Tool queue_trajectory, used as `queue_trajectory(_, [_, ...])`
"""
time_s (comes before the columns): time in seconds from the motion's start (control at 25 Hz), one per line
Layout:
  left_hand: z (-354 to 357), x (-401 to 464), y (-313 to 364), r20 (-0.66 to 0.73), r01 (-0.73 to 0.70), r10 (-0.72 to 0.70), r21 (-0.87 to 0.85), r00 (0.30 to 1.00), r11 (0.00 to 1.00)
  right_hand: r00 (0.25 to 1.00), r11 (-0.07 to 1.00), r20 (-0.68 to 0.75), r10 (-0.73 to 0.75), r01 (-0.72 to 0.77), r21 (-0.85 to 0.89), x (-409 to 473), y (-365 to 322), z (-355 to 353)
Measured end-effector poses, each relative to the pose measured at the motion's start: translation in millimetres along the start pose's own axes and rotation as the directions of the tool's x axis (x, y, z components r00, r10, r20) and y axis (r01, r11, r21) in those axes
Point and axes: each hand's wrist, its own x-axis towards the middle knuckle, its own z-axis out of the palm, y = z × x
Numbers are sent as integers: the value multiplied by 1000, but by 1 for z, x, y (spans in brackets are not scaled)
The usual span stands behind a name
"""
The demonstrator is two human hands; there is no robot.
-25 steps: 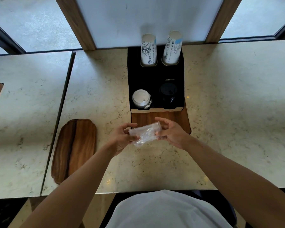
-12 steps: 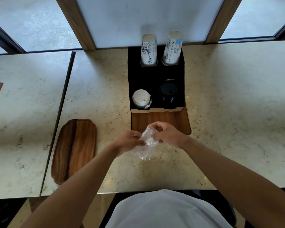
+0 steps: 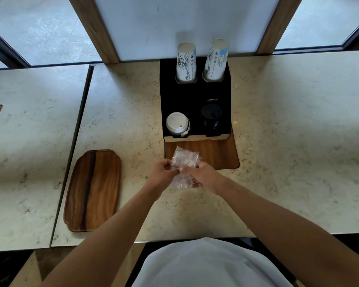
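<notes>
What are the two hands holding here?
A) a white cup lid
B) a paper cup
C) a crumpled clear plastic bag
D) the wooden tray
C: the left hand and the right hand both pinch the crumpled clear plastic bag between them.

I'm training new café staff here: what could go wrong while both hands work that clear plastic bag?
The clear plastic bag is pinched between the left hand and right hand above the counter; a hard pull might tear it or let it slip. The white lids stand just beyond it, so a sudden jerk could knock that stack.
</notes>
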Motion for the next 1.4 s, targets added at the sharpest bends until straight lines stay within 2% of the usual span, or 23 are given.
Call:
queue_trajectory(0.12, [-4, -1, -2, 37, 65, -61, -113, 997, 991, 999, 996, 37, -33, 30, 82, -2, 5, -3])
queue_trajectory(0.28, [-16, 0, -7, 158, 154, -118, -244, 980, 958, 992, 986, 77, -103, 91, 140, -4, 7, -13])
queue_trajectory(0.52, [-24, -5, -6, 285, 201, -114, -298, 952, 933, 983, 984, 85, -162, 155, 84, -8, 6, -27])
queue_trajectory(0.72, [-24, -6, -7, 287, 248, -133, -415, 949, 875, 966, 956, 201, -166, 107, 275, -11, 11, -25])
queue_trajectory(0.8, [-25, -6, -7, 319, 283, -136, -477, 938, 832, 951, 913, 254, -179, 64, 402, -12, 11, -25])
queue_trajectory(0.92, [-25, -9, -5, 361, 315, -122, -545, 925, 777, 958, 839, 251, -140, -20, 543, -13, 10, -23])
queue_trajectory(1.08, [-27, -11, -4, 408, 369, -126, -600, 904, 710, 965, 823, 237, -114, -42, 566, -19, 5, -21])
queue_trajectory(1.2, [-28, -13, -5, 445, 449, -183, -621, 877, 642, 964, 857, 245, -100, -42, 514, -22, 4, -19])
queue_trajectory(1.24, [-28, -14, -5, 449, 451, -187, -605, 874, 656, 967, 868, 239, -88, -43, 494, -22, 6, -18])
queue_trajectory(1.4, [-26, -17, -2, 379, 313, -171, -351, 909, 883, 985, 863, 169, -37, -54, 503, -23, 15, -17])
